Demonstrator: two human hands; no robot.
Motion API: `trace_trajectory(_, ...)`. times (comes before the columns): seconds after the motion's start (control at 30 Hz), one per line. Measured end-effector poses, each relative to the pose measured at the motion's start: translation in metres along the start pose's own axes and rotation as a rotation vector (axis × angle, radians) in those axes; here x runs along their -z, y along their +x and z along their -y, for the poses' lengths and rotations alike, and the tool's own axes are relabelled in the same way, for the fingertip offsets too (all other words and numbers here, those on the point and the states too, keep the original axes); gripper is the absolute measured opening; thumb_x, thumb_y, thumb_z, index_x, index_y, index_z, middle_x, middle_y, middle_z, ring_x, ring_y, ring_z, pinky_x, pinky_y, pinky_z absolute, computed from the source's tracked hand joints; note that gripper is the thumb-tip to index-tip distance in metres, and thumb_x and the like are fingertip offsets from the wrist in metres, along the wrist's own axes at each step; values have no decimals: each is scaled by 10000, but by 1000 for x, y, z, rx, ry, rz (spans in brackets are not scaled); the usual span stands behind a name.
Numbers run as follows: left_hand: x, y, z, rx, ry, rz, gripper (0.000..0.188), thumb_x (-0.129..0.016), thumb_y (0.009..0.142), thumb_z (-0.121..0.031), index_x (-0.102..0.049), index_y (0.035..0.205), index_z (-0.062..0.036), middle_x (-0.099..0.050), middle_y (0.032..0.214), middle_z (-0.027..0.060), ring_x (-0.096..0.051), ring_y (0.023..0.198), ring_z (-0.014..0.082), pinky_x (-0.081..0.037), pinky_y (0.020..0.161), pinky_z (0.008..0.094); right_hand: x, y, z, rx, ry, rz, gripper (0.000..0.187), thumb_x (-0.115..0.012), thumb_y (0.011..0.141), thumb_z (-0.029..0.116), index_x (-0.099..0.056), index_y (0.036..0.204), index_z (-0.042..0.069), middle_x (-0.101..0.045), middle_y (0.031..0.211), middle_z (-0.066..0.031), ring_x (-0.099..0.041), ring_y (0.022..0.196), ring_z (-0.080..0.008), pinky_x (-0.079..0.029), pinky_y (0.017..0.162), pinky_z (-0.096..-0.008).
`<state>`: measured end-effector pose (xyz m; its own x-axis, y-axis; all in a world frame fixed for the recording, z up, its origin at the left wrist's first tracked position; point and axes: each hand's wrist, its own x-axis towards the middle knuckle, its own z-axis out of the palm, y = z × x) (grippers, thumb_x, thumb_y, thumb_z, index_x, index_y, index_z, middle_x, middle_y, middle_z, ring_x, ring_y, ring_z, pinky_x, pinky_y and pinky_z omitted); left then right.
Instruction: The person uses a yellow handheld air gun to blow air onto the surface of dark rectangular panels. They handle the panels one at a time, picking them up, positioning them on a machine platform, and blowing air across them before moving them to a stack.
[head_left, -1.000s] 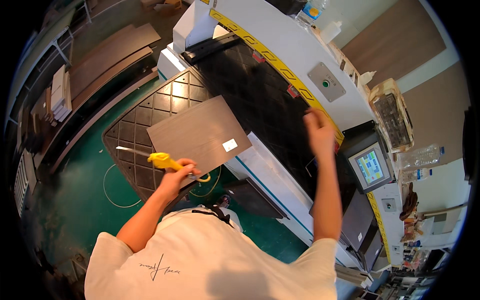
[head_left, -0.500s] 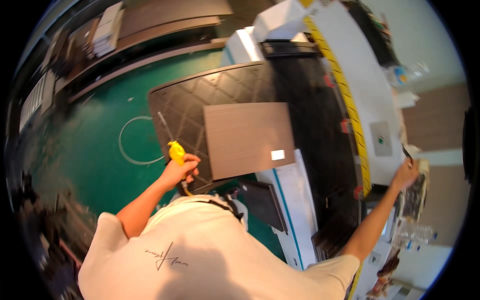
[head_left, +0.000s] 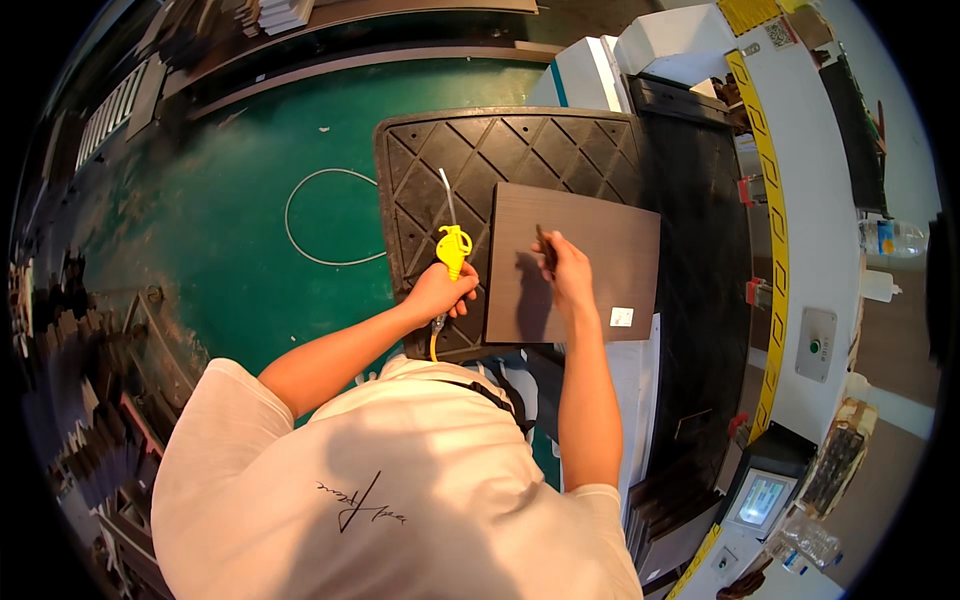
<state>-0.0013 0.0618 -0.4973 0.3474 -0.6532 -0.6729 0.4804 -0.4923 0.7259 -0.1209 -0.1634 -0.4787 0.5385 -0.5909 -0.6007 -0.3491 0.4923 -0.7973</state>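
Note:
My left hand (head_left: 440,292) is closed round the lower part of a yellow air blow gun (head_left: 453,248). Its thin metal nozzle points away from me, and a yellowish hose (head_left: 434,343) runs from its lower end. My right hand (head_left: 570,278) pinches a slim dark object (head_left: 544,242), too small to name, above a brown wood-grain panel (head_left: 615,250). A small white label (head_left: 621,317) sits at the panel's near right corner. Under the panel lies a black platform (head_left: 425,165) with a diamond-groove pattern.
To the right runs a dark machine bed (head_left: 695,290) beside a yellow-marked strip (head_left: 780,260). A green button panel (head_left: 816,345), a small screen (head_left: 760,498) and plastic bottles (head_left: 893,238) line the machine. Dark panels stand (head_left: 680,535) at the near right. Brown boards lie at the far left.
My right hand has come left from the machine's side to above the panel, with the slim dark object. My view has shifted; my left hand still holds the blow gun.

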Motion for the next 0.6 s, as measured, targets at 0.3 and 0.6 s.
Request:
trace_trajectory(0.3, -29, 15, 1, 6, 122, -88, 290, -730, 985, -284, -656, 967, -4, -686, 712, 47, -677, 542, 130, -519, 470, 269, -58, 57, -35, 869, -901, -174, 149, -718, 889, 104, -710, 1021, 35, -659, 987, -160, -631, 999, -374, -531, 869, -477)
trace_trajectory(0.6, -45, 26, -4, 90, 166, -159, 305, -776, 962, -245, -589, 859, -27, -674, 702, 61, -702, 564, 152, -539, 480, 265, 178, 130, 3, 800, -1060, -756, 126, -682, 929, 161, -665, 929, 37, -663, 958, -174, -648, 935, -379, -520, 817, -492)
